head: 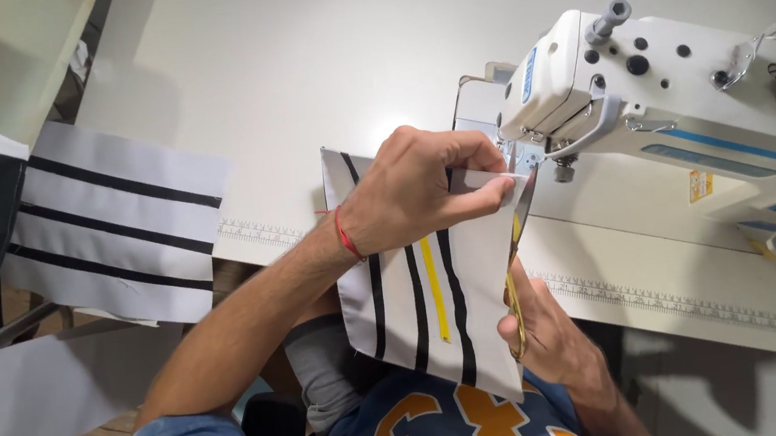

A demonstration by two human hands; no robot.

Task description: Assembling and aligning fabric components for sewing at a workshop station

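Striped fabric piece (426,292): light, limp; L hand (409,191) pinches top edge. R hand (546,326) grips scissors (516,267); hold near cut, by sewing machine (625,74).

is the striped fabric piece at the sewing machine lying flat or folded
Folded: the left hand pinches the striped fabric piece's top edge turned over itself beside the needle.

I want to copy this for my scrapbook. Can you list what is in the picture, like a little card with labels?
Place: white sewing table
Machine: white sewing machine
Left hand: pinches the top edge of the striped fabric piece near the needle
Right hand: holds yellow-handled scissors, blades up at the fabric edge
Fabric: white, black stripes, one yellow strip
Also there: second striped piece, far left
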